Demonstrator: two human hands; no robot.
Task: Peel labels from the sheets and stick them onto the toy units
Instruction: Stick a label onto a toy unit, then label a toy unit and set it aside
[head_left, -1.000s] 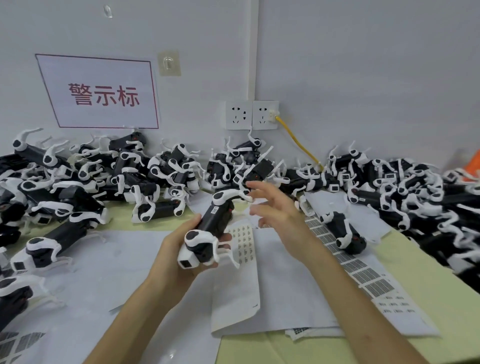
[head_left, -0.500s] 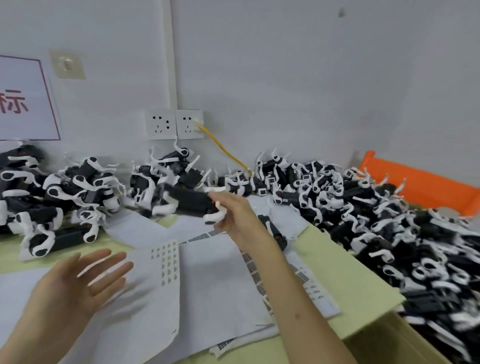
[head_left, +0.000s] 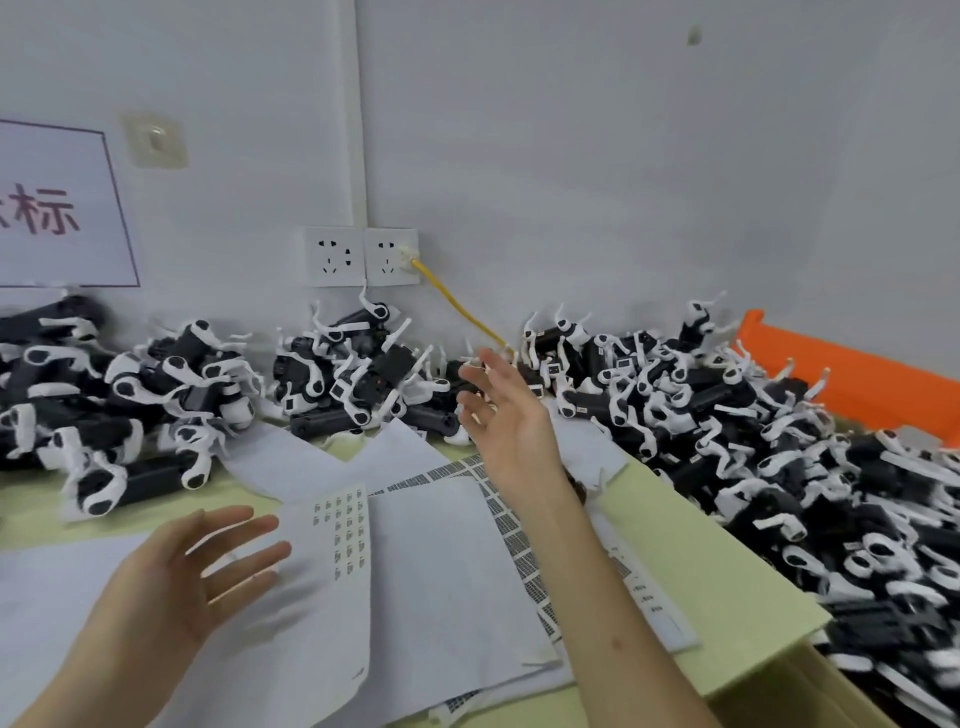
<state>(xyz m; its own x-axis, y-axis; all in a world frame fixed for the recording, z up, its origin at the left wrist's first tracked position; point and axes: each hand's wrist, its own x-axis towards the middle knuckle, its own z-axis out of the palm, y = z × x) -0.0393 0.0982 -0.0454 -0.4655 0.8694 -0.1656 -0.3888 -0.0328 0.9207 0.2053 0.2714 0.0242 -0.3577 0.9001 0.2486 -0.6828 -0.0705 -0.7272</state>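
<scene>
A: Start close in. What are the 2 hands doing?

B: The left hand (head_left: 197, 582) hovers low over the papers, fingers spread, holding nothing. The right hand (head_left: 504, 415) is farther out, also spread and empty, just in front of the toys.

A: Where are the labels?

B: On the label sheet (head_left: 317, 613) right beside the left fingertips, lying on other papers on the table (head_left: 727, 571). It is white and its top edge curls up. The labels (head_left: 347, 535) are small dark rectangles in short columns near that edge.

A: How will they handle?

B: I would guess thin, light, limp and tacky underneath. The sheet looks floppy, so 1 hand should pin it flat while a fingernail lifts a label by its corner.

A: And the toys?

B: The toys (head_left: 322, 422) are heaped along the wall, with a deeper heap to the right. They have black bodies and thin white curved legs. Probably hard, light plastic, and the legs look likely to snag, so take 1 by its black body.

A: Behind them?

B: There are 2 sockets (head_left: 363, 257), a yellow cable (head_left: 457, 306), an orange crate (head_left: 857, 384) and a sign (head_left: 52, 208).
</scene>
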